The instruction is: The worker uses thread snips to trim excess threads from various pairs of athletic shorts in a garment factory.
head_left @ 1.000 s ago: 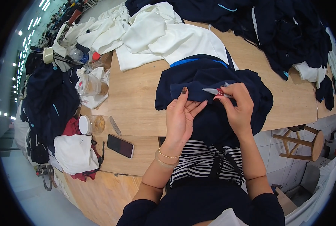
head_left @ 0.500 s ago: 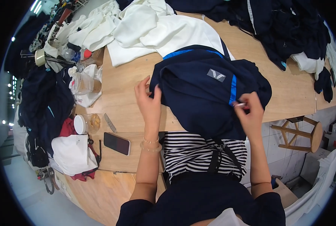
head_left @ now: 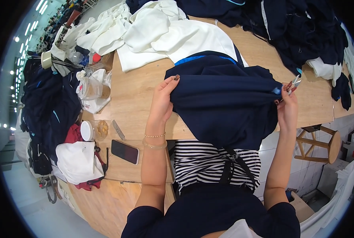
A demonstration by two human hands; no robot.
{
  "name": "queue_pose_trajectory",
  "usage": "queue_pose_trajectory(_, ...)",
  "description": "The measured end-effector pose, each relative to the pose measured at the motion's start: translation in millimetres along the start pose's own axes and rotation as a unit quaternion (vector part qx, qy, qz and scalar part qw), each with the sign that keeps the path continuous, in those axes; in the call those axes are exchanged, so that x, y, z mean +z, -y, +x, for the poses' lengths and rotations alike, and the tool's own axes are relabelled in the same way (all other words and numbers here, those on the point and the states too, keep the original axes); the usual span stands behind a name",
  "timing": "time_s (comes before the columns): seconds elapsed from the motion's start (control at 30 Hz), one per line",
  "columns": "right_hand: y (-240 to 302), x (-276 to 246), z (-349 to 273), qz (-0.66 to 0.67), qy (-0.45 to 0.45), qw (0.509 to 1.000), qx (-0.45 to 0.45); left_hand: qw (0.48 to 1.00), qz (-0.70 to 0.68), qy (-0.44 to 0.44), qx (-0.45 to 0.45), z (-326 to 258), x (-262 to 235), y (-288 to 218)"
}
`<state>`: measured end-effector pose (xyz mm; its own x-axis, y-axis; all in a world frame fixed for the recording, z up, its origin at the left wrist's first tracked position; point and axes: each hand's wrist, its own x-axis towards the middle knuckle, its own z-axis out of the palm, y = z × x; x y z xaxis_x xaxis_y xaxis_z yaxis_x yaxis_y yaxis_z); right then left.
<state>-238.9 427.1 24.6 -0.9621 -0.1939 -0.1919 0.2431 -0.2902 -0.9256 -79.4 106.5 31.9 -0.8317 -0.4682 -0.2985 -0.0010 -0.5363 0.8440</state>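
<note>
A navy garment with bright blue trim lies over the table's near edge and hangs toward my lap. My left hand pinches its left edge between thumb and fingers. On the opposite side, my right hand is closed on the cloth near a bit of blue trim. Small metal thread snips stick up from the same right hand, their blades pointing away from me. Between the two hands the fabric is stretched in long sideways folds. The garment's grey badge is hidden.
White garments are heaped behind, dark garments at far right. On the left are a phone, a lidded jar, a grey blade-shaped piece and a bagged plastic cup. A wooden stool stands right, below the table.
My left hand has taken hold of the garment's left edge. The right hand has moved right and away from me, drawing the cloth taut; the badge and blue side strip have gone from sight.
</note>
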Motion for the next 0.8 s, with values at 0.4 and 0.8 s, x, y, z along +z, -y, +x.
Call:
queue_pose_trajectory(0.4, -6, 4, 12, -0.01, 0.017, 0.999, 0.045, 0.987, 0.04, 0.065, -0.14, -25, 18, -10)
queue_pose_trajectory(0.8, 6, 121, -57, -0.344, 0.155, 0.841, -0.388, 0.956, -0.199, 0.077, -0.2, -35, 59, 1)
